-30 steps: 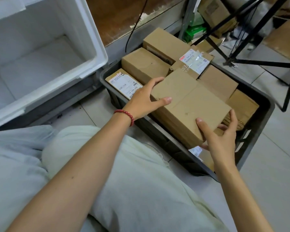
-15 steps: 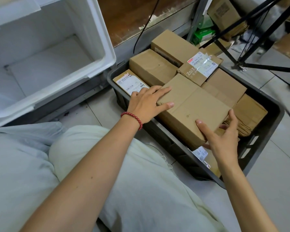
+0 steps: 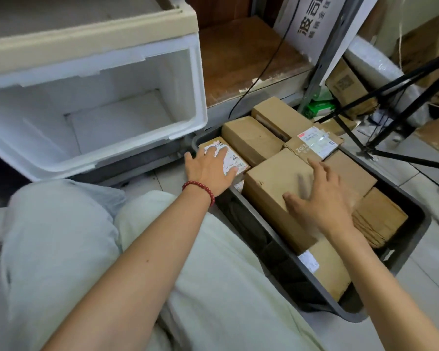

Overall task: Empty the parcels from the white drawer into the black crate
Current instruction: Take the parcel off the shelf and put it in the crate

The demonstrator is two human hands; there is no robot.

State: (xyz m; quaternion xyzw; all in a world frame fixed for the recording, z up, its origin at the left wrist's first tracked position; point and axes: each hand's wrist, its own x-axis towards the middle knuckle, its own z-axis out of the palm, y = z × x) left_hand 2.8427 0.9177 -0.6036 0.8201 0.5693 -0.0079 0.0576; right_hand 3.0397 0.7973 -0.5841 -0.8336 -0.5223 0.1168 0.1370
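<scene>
The white drawer [image 3: 198,79] stands pulled out at the upper left, with nothing visible inside it. To its right on the floor sits the black crate [image 3: 416,224], packed with several brown cardboard parcels. My left hand [image 3: 209,167] lies flat with spread fingers on a labelled parcel [image 3: 235,162] at the crate's near left corner. My right hand [image 3: 319,196] rests, fingers spread and blurred, on the large plain parcel [image 3: 271,186] on top of the pile.
A black tripod's legs [image 3: 390,97] cross the floor beyond the crate. A wooden shelf [image 3: 243,59] with a black cable, a metal post and more boxes stand behind. My knees in pale trousers [image 3: 86,249] fill the lower left.
My left hand left the large parcel's end and moved left onto the labelled parcel. My right hand came off the parcel's near right corner onto its top. The view tilted up.
</scene>
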